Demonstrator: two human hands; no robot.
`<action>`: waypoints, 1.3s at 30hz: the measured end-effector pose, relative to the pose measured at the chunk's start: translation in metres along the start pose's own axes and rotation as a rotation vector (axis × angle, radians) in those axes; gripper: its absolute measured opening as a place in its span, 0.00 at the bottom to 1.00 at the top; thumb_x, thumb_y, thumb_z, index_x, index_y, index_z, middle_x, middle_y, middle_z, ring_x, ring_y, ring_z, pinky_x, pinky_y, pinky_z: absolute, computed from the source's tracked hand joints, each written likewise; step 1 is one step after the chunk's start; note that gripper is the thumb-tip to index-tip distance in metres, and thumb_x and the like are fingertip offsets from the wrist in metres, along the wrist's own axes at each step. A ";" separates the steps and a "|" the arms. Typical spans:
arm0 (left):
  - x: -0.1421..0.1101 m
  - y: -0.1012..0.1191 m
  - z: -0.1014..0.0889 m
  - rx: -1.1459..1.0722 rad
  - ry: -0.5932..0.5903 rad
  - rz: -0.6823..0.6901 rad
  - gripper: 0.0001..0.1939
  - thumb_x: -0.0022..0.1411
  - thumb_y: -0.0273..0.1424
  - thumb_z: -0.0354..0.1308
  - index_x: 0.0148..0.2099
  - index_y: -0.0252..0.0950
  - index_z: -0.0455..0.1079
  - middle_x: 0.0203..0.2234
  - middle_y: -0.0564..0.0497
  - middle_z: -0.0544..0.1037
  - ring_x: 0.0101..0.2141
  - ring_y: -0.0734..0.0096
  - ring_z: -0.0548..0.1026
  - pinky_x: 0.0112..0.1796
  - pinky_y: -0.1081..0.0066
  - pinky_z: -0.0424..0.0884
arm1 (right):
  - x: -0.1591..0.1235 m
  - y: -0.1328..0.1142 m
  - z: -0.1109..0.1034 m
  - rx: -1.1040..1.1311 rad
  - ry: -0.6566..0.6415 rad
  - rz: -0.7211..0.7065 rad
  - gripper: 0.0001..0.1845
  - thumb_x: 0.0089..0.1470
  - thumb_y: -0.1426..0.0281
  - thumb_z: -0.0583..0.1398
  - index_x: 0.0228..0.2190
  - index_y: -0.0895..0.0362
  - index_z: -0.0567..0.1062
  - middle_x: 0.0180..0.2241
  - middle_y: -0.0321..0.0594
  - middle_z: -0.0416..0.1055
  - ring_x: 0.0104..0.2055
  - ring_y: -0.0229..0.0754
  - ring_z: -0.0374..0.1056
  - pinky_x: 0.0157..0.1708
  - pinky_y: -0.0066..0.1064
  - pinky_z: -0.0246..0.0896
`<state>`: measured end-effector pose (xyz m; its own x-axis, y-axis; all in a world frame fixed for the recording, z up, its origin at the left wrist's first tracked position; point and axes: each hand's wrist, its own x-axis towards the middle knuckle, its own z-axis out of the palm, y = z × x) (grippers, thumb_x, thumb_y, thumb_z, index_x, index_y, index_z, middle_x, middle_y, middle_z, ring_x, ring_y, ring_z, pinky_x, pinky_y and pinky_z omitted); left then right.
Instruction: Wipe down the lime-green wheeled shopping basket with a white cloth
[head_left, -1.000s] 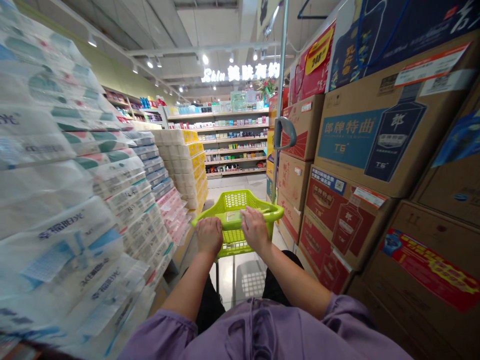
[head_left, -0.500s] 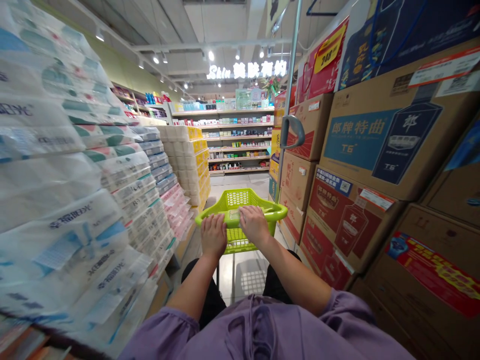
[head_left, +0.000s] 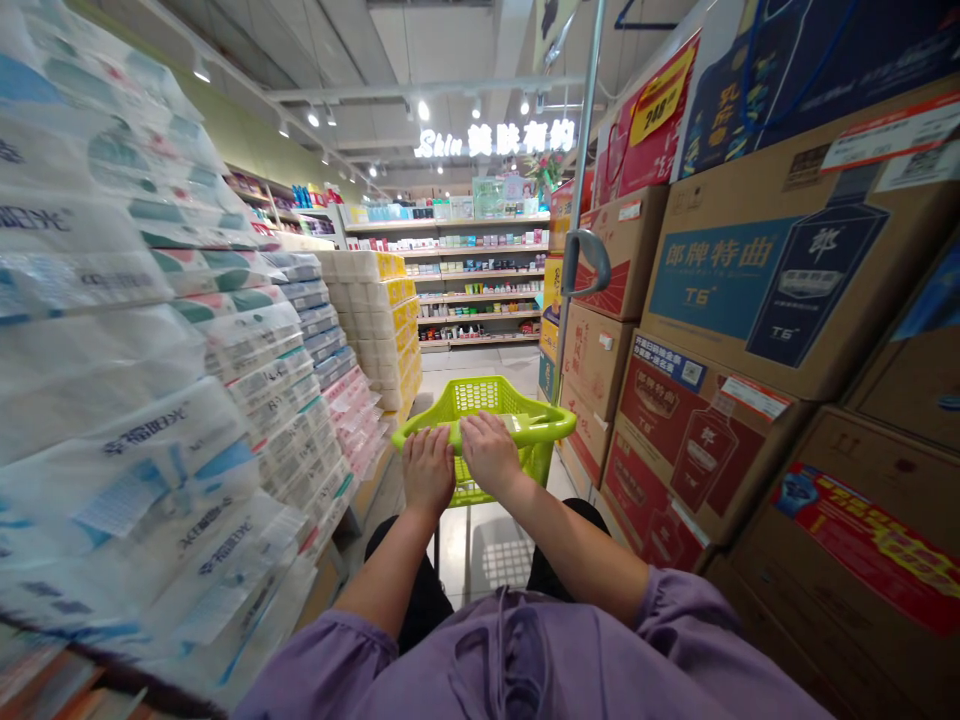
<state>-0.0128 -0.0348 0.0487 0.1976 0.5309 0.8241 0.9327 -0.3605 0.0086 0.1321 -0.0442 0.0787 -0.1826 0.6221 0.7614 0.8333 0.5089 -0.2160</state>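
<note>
In front of my body stands a lime-green shopping cart (head_left: 551,428) with a perforated plastic basket. My left hand (head_left: 428,470) is closed over the left part of its handle, fingers curled over the bar. Right beside it, my right hand (head_left: 490,455) also grips the handle, just left of the middle. The fingertips of both hands rest on top of the bar; the thumbs are mostly hidden. Nothing shows inside the visible part of the basket.
Wrapped tissue packs (head_left: 150,430) are stacked high on the left, with yellow-sided paper packs (head_left: 375,320) beyond. Cardboard boxes (head_left: 720,260) line the right, beside a metal pole with a grey handle (head_left: 589,262). Stocked shelves (head_left: 480,270) stand at the aisle's end.
My right hand has slid left along the cart handle, closer to my left hand. The left hand, the cart and the surroundings look nearly the same.
</note>
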 end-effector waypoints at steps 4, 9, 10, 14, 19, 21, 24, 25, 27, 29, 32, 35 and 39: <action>0.001 0.000 -0.002 -0.005 -0.021 -0.002 0.19 0.68 0.32 0.43 0.54 0.34 0.69 0.47 0.43 0.77 0.52 0.55 0.68 0.58 0.53 0.55 | 0.003 -0.001 0.000 0.026 -0.091 -0.146 0.18 0.61 0.71 0.53 0.51 0.56 0.72 0.51 0.43 0.72 0.55 0.45 0.64 0.59 0.39 0.53; 0.002 0.003 -0.006 -0.018 -0.038 -0.022 0.19 0.68 0.33 0.43 0.55 0.36 0.69 0.47 0.44 0.77 0.53 0.55 0.68 0.58 0.54 0.55 | 0.007 0.010 -0.005 -0.021 -0.048 -0.003 0.16 0.61 0.70 0.52 0.46 0.57 0.74 0.46 0.45 0.74 0.50 0.46 0.67 0.55 0.40 0.56; 0.002 0.003 -0.007 -0.021 -0.037 -0.026 0.19 0.68 0.33 0.43 0.55 0.36 0.69 0.47 0.44 0.77 0.53 0.55 0.68 0.58 0.53 0.55 | 0.005 0.010 -0.006 -0.027 -0.037 -0.015 0.15 0.61 0.70 0.52 0.47 0.57 0.74 0.47 0.45 0.74 0.50 0.46 0.66 0.55 0.41 0.56; 0.002 0.004 -0.008 -0.031 -0.038 -0.031 0.19 0.68 0.32 0.43 0.55 0.36 0.69 0.47 0.43 0.77 0.53 0.55 0.68 0.58 0.53 0.55 | 0.001 0.011 -0.007 -0.008 -0.029 -0.131 0.16 0.61 0.70 0.53 0.49 0.55 0.73 0.49 0.42 0.73 0.53 0.46 0.64 0.56 0.40 0.54; 0.000 0.003 -0.005 -0.021 -0.047 -0.024 0.19 0.68 0.32 0.43 0.55 0.35 0.68 0.48 0.44 0.76 0.53 0.55 0.67 0.58 0.54 0.53 | 0.003 0.017 -0.008 -0.032 0.010 0.013 0.15 0.61 0.71 0.52 0.45 0.57 0.75 0.46 0.44 0.74 0.52 0.47 0.65 0.56 0.41 0.54; 0.000 0.001 -0.003 -0.012 -0.042 -0.021 0.19 0.68 0.32 0.43 0.55 0.35 0.68 0.48 0.44 0.76 0.54 0.55 0.67 0.59 0.54 0.53 | 0.000 0.016 -0.005 -0.039 0.022 -0.017 0.15 0.61 0.71 0.52 0.47 0.57 0.74 0.48 0.45 0.73 0.54 0.47 0.64 0.58 0.42 0.53; 0.000 0.000 -0.002 -0.006 -0.034 -0.014 0.19 0.68 0.32 0.43 0.55 0.34 0.68 0.48 0.44 0.76 0.54 0.55 0.67 0.58 0.54 0.53 | -0.005 0.013 -0.002 -0.010 -0.005 -0.138 0.17 0.61 0.72 0.52 0.51 0.57 0.71 0.52 0.44 0.71 0.56 0.46 0.62 0.60 0.41 0.50; 0.000 0.001 -0.003 -0.008 -0.035 -0.012 0.19 0.68 0.32 0.43 0.55 0.34 0.68 0.48 0.44 0.76 0.54 0.55 0.67 0.58 0.54 0.54 | -0.005 0.012 -0.002 0.001 -0.017 -0.149 0.18 0.61 0.72 0.52 0.51 0.56 0.71 0.52 0.44 0.71 0.56 0.45 0.62 0.60 0.40 0.51; 0.000 0.001 -0.004 -0.014 -0.039 -0.011 0.19 0.68 0.32 0.43 0.55 0.34 0.68 0.48 0.44 0.76 0.53 0.55 0.67 0.58 0.54 0.54 | -0.004 0.012 -0.003 0.008 -0.027 -0.096 0.17 0.61 0.71 0.52 0.51 0.56 0.72 0.51 0.45 0.71 0.56 0.46 0.63 0.59 0.41 0.52; 0.001 0.002 -0.004 -0.015 -0.040 -0.014 0.19 0.68 0.32 0.43 0.56 0.35 0.68 0.48 0.44 0.76 0.53 0.55 0.68 0.58 0.53 0.54 | -0.002 0.012 -0.004 -0.005 -0.022 -0.011 0.17 0.62 0.71 0.52 0.50 0.57 0.72 0.50 0.46 0.72 0.54 0.47 0.64 0.58 0.43 0.53; 0.000 0.002 -0.004 -0.004 -0.031 -0.016 0.19 0.68 0.32 0.43 0.55 0.34 0.68 0.48 0.44 0.76 0.53 0.54 0.68 0.58 0.53 0.54 | -0.003 0.011 -0.005 -0.020 -0.020 -0.018 0.18 0.61 0.72 0.52 0.51 0.58 0.72 0.51 0.47 0.72 0.55 0.48 0.64 0.59 0.44 0.52; 0.000 0.001 -0.004 0.000 -0.029 -0.013 0.19 0.68 0.32 0.43 0.55 0.35 0.69 0.48 0.44 0.76 0.53 0.55 0.68 0.58 0.53 0.54 | -0.008 0.008 -0.003 -0.010 -0.031 -0.126 0.19 0.60 0.73 0.53 0.52 0.57 0.70 0.53 0.45 0.70 0.58 0.46 0.61 0.60 0.42 0.51; 0.000 0.001 -0.004 0.006 -0.023 -0.006 0.19 0.69 0.32 0.43 0.55 0.34 0.69 0.48 0.44 0.77 0.53 0.55 0.68 0.58 0.54 0.54 | -0.013 0.009 0.003 -0.023 -0.020 -0.124 0.19 0.61 0.72 0.53 0.53 0.56 0.70 0.54 0.44 0.69 0.59 0.46 0.60 0.61 0.43 0.49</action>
<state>-0.0127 -0.0381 0.0504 0.1983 0.5505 0.8110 0.9358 -0.3523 0.0103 0.1407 -0.0463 0.0651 -0.2948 0.5672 0.7690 0.8157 0.5686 -0.1067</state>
